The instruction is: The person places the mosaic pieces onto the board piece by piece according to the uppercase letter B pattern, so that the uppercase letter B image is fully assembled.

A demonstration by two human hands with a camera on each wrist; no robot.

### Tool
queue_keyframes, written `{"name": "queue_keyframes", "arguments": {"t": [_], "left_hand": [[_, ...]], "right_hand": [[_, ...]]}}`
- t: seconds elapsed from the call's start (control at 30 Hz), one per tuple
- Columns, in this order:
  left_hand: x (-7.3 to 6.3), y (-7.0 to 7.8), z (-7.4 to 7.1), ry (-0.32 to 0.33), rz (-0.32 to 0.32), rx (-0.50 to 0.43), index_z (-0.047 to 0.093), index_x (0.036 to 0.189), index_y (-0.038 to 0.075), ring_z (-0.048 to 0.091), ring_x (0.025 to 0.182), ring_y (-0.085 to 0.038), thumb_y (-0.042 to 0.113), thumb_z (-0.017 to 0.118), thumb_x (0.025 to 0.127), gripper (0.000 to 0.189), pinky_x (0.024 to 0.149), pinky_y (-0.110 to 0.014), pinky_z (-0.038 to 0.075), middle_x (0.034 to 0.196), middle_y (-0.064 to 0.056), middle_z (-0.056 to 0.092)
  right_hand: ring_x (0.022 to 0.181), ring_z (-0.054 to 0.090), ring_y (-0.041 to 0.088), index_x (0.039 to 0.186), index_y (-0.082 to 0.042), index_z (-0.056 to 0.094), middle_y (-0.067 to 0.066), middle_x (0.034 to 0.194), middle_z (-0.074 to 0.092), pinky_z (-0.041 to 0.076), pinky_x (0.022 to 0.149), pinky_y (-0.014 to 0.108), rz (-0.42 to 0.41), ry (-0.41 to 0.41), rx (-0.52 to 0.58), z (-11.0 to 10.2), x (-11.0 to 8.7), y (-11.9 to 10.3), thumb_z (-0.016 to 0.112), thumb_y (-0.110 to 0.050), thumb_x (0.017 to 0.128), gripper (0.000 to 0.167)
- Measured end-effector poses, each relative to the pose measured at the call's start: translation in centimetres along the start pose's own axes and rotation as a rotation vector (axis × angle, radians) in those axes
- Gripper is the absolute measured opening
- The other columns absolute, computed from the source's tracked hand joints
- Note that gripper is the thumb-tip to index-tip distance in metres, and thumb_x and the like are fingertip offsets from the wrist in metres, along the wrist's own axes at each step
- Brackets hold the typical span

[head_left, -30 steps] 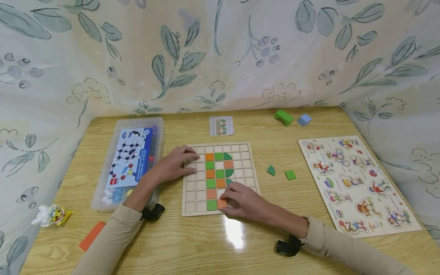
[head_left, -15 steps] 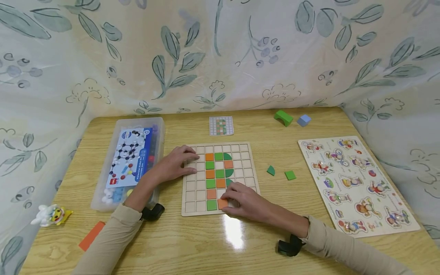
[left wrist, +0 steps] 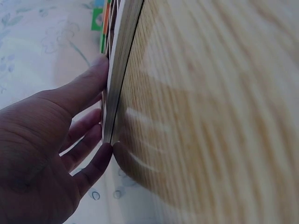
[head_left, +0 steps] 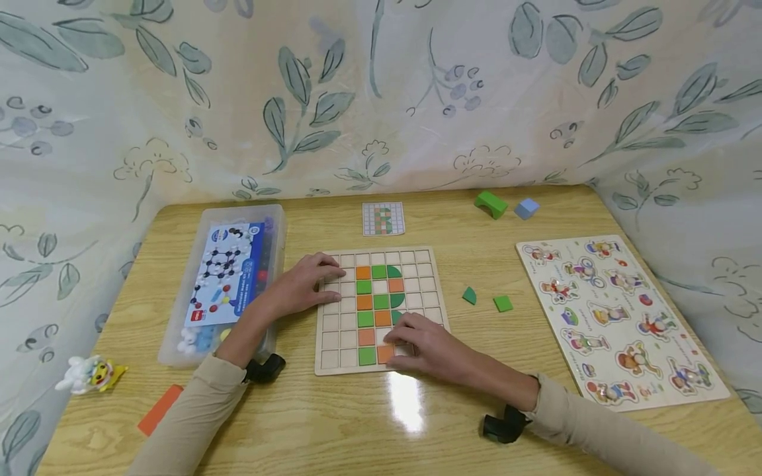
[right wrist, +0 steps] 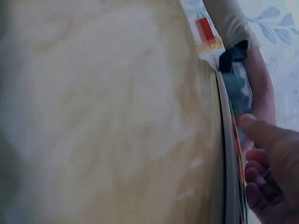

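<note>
In the head view, a square wooden grid board holds orange and green square tiles and dark green quarter-circle tiles. My left hand rests at the board's left edge; in the left wrist view the thumb touches the board and the little finger meets its edge. My right hand hovers low over the lower right cells. Its thumb and fingertips are close to an orange tile in the bottom row, lying in its cell beside a green tile. The hand hides some cells.
Right of the board lie a green quarter-circle tile and a green square tile. A pattern card lies behind it. A plastic box stands left, a picture puzzle right. Green and blue blocks sit at the back.
My right hand has shifted slightly right, showing more of the orange tile in the bottom row. The left hand stays in place at the board's edge.
</note>
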State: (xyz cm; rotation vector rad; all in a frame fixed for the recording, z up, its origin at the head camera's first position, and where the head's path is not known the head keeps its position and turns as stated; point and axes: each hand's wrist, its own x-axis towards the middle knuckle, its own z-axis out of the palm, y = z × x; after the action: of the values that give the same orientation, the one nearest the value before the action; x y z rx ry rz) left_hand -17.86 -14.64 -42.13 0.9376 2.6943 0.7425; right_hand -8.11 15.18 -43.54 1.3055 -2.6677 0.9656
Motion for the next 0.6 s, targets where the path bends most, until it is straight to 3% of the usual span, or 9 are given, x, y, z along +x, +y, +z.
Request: {"name": "queue_keyframes", "arguments": {"t": [0.1, 0.3, 0.43, 0.6], "left_hand": [[0.0, 0.0, 0.0, -0.002, -0.001, -0.005, 0.063, 0.129, 0.012, 0.049, 0.12, -0.027, 0.034, 0.071, 0.088, 0.047, 0.101, -0.046, 0.044, 0.131, -0.009, 0.054], [-0.1, 0.1, 0.0, -0.002, -0.001, -0.002, 0.063, 0.129, 0.011, 0.048, 0.122, -0.027, 0.033, 0.071, 0.088, 0.047, 0.102, -0.046, 0.043, 0.132, -0.009, 0.054], [-0.1, 0.1, 0.0, 0.003, 0.003, -0.001, 0.063, 0.129, 0.011, 0.049, 0.121, -0.027, 0.033, 0.072, 0.088, 0.047, 0.101, -0.046, 0.044, 0.132, -0.009, 0.054], [-0.1, 0.0, 0.0, 0.007, 0.008, 0.002, 0.063, 0.129, 0.011, 0.049, 0.121, -0.027, 0.033, 0.072, 0.088, 0.048, 0.101, -0.046, 0.044, 0.131, -0.009, 0.054]], "right_hand": [[0.086, 0.052, 0.007, 0.109, -0.009, 0.071, -0.001, 0.101, 0.06, 0.047, 0.073, 0.018, 0.012, 0.082, -0.017, -1.1, -0.3, 0.6, 0.079, -0.028, 0.081, 0.035], [0.1, 0.057, 0.016, 0.116, -0.004, 0.067, 0.004, 0.109, 0.061, 0.052, 0.083, 0.032, 0.077, 0.207, -0.186, -3.8, -1.9, 3.4, 0.083, -0.025, 0.075, 0.049], [0.102, 0.057, 0.02, 0.121, -0.003, 0.064, 0.008, 0.112, 0.062, 0.051, 0.083, 0.037, 0.158, 0.228, -0.231, -5.3, -3.4, 5.6, 0.085, -0.022, 0.073, 0.056], [0.109, 0.056, 0.026, 0.124, -0.004, 0.063, 0.01, 0.117, 0.06, 0.049, 0.087, 0.043, 0.279, 0.194, -0.208, -6.8, -5.2, 7.3, 0.083, -0.023, 0.076, 0.056]]}}
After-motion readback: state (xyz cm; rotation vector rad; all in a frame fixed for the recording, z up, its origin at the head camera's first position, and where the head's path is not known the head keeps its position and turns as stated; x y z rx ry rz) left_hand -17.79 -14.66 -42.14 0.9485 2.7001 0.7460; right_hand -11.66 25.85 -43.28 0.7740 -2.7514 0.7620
